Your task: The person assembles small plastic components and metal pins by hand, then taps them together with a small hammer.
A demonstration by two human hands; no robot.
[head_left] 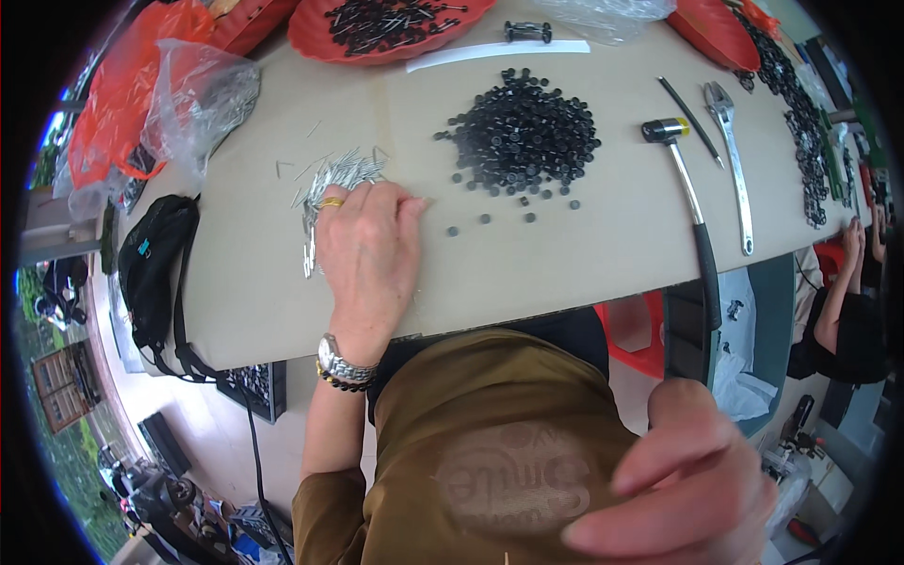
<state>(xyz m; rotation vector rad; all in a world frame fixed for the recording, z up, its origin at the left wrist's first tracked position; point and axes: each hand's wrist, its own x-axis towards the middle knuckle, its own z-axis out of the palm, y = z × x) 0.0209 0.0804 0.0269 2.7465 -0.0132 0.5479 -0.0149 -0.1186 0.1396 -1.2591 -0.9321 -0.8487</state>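
The left hand [369,247] lies palm down on the table [584,254], fingers loosely spread and flat over a scatter of thin silver pins [331,184] near the table's left half; it presses on them rather than closing around any, and a few pins show past the fingertips toward the far edge. A gold ring sits on 1 finger, a metal watch [341,363] and a dark bead bracelet on the wrist. The right hand [686,490] is off the table, low by the person's chest, blurred, fingers curled together; whether it holds anything cannot be told.

Just right of the pins, toward the middle of the table, lies 1 heap of small black caps [524,135], too many to count, with about 6 strays on the near side. Toward the right edge lie 1 mallet [692,202] with a black and yellow head, its handle overhanging the near edge, 1 adjustable wrench [734,160] and 1 thin dark rod [690,121] between them.

At the far edge, 1 red tray [386,28] holds dark pins, with a white strip [499,54] in front of it. A 2nd red tray [711,33] sits at the far right corner. A clear plastic bag [198,104] and an orange bag [118,104] lie at the left edge, and a black pouch [151,264] hangs off the near left corner.
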